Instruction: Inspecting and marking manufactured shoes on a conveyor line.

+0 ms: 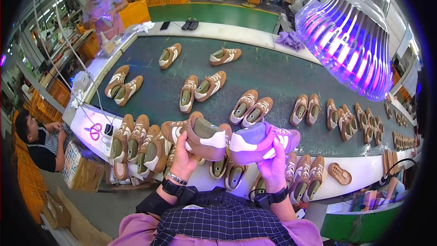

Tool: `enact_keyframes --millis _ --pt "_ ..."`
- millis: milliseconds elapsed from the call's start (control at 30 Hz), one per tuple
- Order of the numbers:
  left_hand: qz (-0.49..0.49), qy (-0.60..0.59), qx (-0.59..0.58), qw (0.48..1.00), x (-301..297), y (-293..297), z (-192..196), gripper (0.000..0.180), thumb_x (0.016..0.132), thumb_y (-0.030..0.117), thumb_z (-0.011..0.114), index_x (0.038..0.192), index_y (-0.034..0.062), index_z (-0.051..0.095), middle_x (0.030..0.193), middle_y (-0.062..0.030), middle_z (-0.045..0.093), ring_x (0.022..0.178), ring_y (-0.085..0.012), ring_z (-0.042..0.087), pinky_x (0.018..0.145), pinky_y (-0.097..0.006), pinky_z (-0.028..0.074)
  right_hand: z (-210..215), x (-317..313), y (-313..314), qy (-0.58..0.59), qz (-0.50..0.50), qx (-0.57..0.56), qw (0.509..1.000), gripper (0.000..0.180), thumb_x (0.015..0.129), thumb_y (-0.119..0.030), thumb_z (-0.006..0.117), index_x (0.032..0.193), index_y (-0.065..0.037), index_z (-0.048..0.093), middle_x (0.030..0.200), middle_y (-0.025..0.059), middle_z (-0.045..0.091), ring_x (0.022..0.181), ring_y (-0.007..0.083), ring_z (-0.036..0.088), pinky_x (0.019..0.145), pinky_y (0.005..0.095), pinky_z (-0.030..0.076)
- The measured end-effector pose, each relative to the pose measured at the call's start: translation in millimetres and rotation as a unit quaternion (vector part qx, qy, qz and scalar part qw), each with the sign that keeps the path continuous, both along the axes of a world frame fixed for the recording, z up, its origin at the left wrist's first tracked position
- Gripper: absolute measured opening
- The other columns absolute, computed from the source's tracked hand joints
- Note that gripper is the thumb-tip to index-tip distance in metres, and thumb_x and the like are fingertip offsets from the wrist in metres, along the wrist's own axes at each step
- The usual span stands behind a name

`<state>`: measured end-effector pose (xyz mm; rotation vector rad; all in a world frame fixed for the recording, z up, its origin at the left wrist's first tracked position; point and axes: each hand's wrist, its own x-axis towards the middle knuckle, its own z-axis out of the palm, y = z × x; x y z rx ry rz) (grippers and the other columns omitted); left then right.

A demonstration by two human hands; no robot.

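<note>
Side by side in front of me are two brown sneakers with white heel patches, heels turned toward each other. My left hand [183, 158] grips the left sneaker [207, 146] by its side. The right sneaker [252, 151], tinted purple by the lamp, is held by my right hand [273, 164], thumb up along its side. Below and around them, more brown sneakers stand in a row on the white table edge; one of these is the sneaker [120, 143] at the row's left end. My hands partly cover that row.
A dark green conveyor belt [182, 41] carries several pairs of sneakers. A large lamp [346, 41] glows purple at upper right. A loose tan sole [339, 174] and red-handled scissors [94, 131] lie on the white edge. A co-worker [105, 11] stands far left; another person [41, 141] is nearer.
</note>
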<state>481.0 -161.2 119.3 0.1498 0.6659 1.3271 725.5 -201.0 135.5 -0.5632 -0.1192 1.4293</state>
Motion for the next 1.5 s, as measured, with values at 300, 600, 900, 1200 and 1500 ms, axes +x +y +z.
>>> enact_keyframes --millis 300,600,900,1200,1500 --pt "0.048 0.070 -0.036 0.996 9 6 2 0.035 0.088 0.035 0.058 0.114 0.0122 0.055 0.111 -0.0012 0.062 0.102 -0.0168 0.059 0.088 -0.034 0.050 -9 -17 -3 0.019 -0.033 -0.052 0.998 0.040 0.089 -0.025 0.059 0.123 -0.008 0.048 0.120 0.0073 0.057 0.111 0.0226 0.056 0.096 0.0412 0.046" --pt "0.040 0.075 -0.031 0.996 9 15 -2 0.035 0.088 0.035 0.059 0.114 0.0124 0.055 0.111 -0.0011 0.061 0.102 -0.0166 0.058 0.090 -0.034 0.047 -12 -22 -3 0.021 -0.052 -0.054 0.997 0.038 0.090 -0.028 0.059 0.121 -0.009 0.050 0.117 0.0067 0.059 0.108 0.0211 0.057 0.095 0.0396 0.047" --pt "0.038 0.074 -0.046 0.995 11 20 -6 0.035 0.088 0.034 0.059 0.115 0.0118 0.055 0.112 -0.0020 0.061 0.102 -0.0175 0.058 0.089 -0.036 0.048 -18 -23 -1 0.020 -0.065 -0.074 0.995 0.036 0.090 -0.028 0.058 0.120 -0.009 0.051 0.117 0.0059 0.059 0.108 0.0207 0.057 0.094 0.0389 0.047" --pt "0.037 0.092 -0.017 0.995 13 14 2 0.033 0.090 0.032 0.056 0.115 0.0103 0.054 0.110 -0.0014 0.061 0.101 -0.0163 0.059 0.086 -0.034 0.050 -13 -24 -4 -0.005 -0.064 -0.056 0.996 0.037 0.092 -0.028 0.055 0.123 -0.008 0.049 0.118 0.0058 0.057 0.111 0.0203 0.055 0.097 0.0387 0.044" --pt "0.053 0.153 0.049 0.986 6 12 10 0.036 0.090 0.023 0.058 0.121 0.0077 0.049 0.111 -0.0027 0.059 0.101 -0.0145 0.058 0.088 -0.032 0.048 -12 -17 -2 -0.077 -0.070 -0.028 0.994 0.042 0.089 -0.027 0.060 0.124 -0.009 0.048 0.117 0.0050 0.058 0.107 0.0194 0.058 0.094 0.0362 0.047"
